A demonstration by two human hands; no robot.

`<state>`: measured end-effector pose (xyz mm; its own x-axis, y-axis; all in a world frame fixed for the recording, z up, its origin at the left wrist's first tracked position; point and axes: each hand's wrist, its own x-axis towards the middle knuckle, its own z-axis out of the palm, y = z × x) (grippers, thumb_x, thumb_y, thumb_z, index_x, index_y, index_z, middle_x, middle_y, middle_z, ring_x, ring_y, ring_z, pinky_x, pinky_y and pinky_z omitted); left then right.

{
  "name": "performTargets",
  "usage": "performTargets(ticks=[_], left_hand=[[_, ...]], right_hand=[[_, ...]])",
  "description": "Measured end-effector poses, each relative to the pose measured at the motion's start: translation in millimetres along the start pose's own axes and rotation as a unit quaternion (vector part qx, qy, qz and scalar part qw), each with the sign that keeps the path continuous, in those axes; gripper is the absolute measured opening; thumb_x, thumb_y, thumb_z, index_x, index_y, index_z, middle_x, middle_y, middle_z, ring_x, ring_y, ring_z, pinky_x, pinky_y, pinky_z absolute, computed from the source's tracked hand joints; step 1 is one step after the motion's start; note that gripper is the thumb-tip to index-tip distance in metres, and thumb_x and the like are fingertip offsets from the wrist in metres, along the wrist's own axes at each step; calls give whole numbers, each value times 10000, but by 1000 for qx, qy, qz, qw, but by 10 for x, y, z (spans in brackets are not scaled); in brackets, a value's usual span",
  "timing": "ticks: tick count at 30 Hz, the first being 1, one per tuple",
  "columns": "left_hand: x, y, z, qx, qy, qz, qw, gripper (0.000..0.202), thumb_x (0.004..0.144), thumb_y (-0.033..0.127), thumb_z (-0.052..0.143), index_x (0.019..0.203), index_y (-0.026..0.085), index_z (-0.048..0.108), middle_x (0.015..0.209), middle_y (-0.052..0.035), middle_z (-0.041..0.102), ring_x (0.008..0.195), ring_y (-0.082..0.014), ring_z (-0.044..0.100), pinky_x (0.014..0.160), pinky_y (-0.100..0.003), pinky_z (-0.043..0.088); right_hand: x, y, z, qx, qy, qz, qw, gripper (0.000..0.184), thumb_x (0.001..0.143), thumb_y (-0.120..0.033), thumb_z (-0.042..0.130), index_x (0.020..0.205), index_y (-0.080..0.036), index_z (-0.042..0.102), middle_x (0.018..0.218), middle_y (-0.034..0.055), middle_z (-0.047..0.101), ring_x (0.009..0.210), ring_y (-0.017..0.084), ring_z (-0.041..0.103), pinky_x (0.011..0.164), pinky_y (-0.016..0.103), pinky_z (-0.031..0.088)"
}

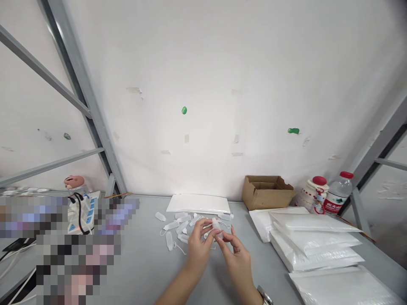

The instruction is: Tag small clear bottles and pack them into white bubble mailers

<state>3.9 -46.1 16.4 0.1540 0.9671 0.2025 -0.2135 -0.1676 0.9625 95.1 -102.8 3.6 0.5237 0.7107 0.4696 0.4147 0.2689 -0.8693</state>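
One small bottle point(216, 228) between the left hand point(199, 242) and the right hand point(235, 254)

The small bottle is held over the grey table point(143, 271), near the middle. Its long axis runs from the far end, slightly left, to the near end, slightly right. Which end is the mouth, I cannot tell surely. The left thumb and fingers are closed on its left side; the right fingertips are pinching at its near end, covering part of it.

Loose bottles point(169, 240) lie to the left and beyond the hands, pointing in several directions. Behind them, a white sheet point(198, 204) lies close to the far edge, where the table meets the wall point(203, 84). At the far right stands a cardboard box point(270, 199), and nearer lie white padded bags point(321, 254), which limit the room on the right side. Between the right hand and these bags is a bare strip. Wider open room is left of the left forearm, until the blurred area.
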Motion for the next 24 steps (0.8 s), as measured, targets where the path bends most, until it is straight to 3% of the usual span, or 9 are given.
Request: performTargets(ticks=[5, 11, 15, 18, 22, 24], left_hand=[[7, 43, 8, -6, -19, -11, 1000, 217, 659, 285, 649, 823, 210, 527, 873, -11, 585, 778, -187, 653, 721, -312, 513], [6, 69, 27, -21, -12, -27, 999, 199, 659, 296, 631, 804, 205, 528, 850, -2, 575, 731, -174, 655, 714, -310, 512], [2, 52, 27, -8, -24, -16, 1000, 169, 676, 326, 620, 705, 192, 523, 868, -26, 603, 792, -186, 643, 734, -306, 506], [10, 39, 23, -3, -21, -8, 1000, 184, 666, 320, 645, 711, 193, 521, 880, -39, 616, 867, -200, 625, 769, -310, 496], [57, 27, 19, -56, -9, -9, 998, 338, 646, 308, 693, 906, 211, 498, 933, -55, 630, 936, -196, 601, 821, -332, 476], [90, 32, 14, -84, -13, -36, 996, 423, 651, 355, 693, 997, 210, 498, 936, -71, 647, 960, -206, 595, 834, -346, 466]], right_hand=[[-18, 34, 4, -31, 12, -23, 999, 236, 751, -413, 593, 776, -196, 680, 777, 43, 713, 652, 200, 656, 836, 397, 497], [-16, 84, 17, -51, 27, -113, 992, 172, 786, -351, 574, 768, -198, 650, 743, 18, 699, 554, 155, 625, 896, 418, 464], [-11, 89, 18, -50, 28, -124, 991, 165, 787, -352, 577, 800, -206, 653, 754, 14, 705, 580, 161, 630, 940, 441, 429], [8, 79, 11, -27, 13, -74, 997, 184, 764, -372, 602, 799, -204, 667, 793, 30, 714, 627, 179, 646, 923, 446, 441], [61, 86, 4, 70, -34, 55, 995, 256, 735, -404, 624, 844, -180, 680, 797, 63, 719, 714, 222, 668, 757, 391, 534], [85, 95, 0, 111, -49, 89, 989, 272, 721, -405, 638, 847, -166, 673, 801, 76, 717, 739, 232, 668, 686, 357, 549]])
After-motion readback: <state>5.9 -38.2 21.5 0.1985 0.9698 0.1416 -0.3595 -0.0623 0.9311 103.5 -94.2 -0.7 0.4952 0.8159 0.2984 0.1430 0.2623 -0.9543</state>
